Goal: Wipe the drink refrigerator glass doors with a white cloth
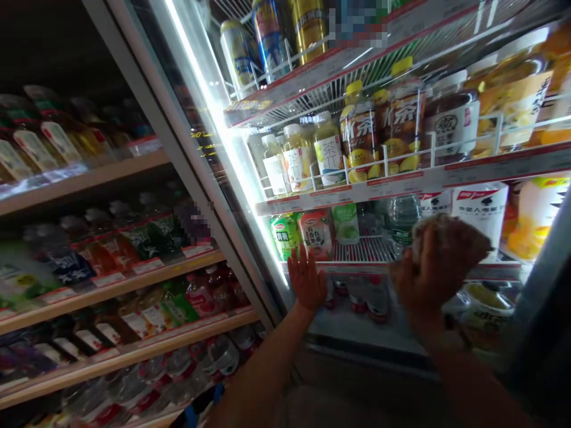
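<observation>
On my head feed, the left hand (306, 278) is raised and open, its fingers released and spread. It sits just in front of a green-labelled drink bottle (285, 236) and a red-and-white drink carton (316, 235) on the lower shelf of a lit drinks cooler (178, 160). I can't tell whether those fingers touch anything.

The right hand (423, 282) is further right, its fingers clenched around a wrapped brownish package (455, 238). The package sits at the top of that hand, and I can't make out its contents. A water bottle (404, 217) stands just beside it on the far side.

The shelf above carries yellow-capped iced tea bottles (359, 134) in white wire racks, with beer cans (238, 56) higher up. Off to the left, past the cooler's frame, wood-edged shelves (84, 184) hold rows of bottled drinks (111, 252).
</observation>
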Motion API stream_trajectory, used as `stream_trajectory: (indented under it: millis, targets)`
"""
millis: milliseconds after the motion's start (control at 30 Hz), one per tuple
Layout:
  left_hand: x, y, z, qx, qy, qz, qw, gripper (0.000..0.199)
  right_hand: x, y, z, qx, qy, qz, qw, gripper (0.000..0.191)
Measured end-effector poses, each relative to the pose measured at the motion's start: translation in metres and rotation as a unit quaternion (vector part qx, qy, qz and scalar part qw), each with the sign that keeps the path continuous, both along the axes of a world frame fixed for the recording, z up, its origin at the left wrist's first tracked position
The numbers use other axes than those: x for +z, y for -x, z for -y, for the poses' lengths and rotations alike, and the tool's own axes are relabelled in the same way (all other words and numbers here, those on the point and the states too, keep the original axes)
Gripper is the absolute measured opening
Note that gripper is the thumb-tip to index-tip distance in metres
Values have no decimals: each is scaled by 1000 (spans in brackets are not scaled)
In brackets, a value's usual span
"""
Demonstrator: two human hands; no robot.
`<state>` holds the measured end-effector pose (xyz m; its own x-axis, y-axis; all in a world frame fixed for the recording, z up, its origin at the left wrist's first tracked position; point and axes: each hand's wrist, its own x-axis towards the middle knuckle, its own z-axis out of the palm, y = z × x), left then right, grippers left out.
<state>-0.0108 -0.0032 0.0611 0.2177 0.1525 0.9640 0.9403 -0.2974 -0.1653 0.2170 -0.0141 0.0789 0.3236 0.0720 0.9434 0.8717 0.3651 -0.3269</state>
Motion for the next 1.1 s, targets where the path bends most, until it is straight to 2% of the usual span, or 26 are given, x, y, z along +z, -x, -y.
stream_trajectory:
  millis: [133,267,400,567,633,667,733,867,933,1000,1100]
  targets:
    - [-3,1,-1,14,3,-1,1000,60,2,63,7,36,23,75,996,60]
    - [-3,1,-2,12,-1,-2,1000,60,-9,89,9,84,34,199,976,56]
    - [-1,1,-1,4,-8,-3,1000,58,-32,80,11,140,35,309,940,55]
    - [-1,2,-2,5,-7,-6,1000,60,-73,49,24,173,48,371,911,63]
    - [-2,2,-2,4,-3,-1,1000,60,-82,38,28,183,36,400,897,64]
    - [-2,2,-3,2,-3,1,1000,61,-80,33,28,185,37,409,893,63]
    - [-1,2,-3,-5,-5,4,1000,60,-64,27,27,171,53,402,898,61]
    - [-1,2,-3,-7,-9,4,1000,60,0,22,18,93,53,295,949,54]
    - [-1,1,-3,-1,-8,4,1000,60,21,25,14,71,35,242,967,54]
    - [-2,2,-3,3,-6,5,1000,60,20,32,13,80,30,230,969,52]
    - [-3,2,-3,12,-5,2,1000,59,-11,48,14,131,39,276,951,49]
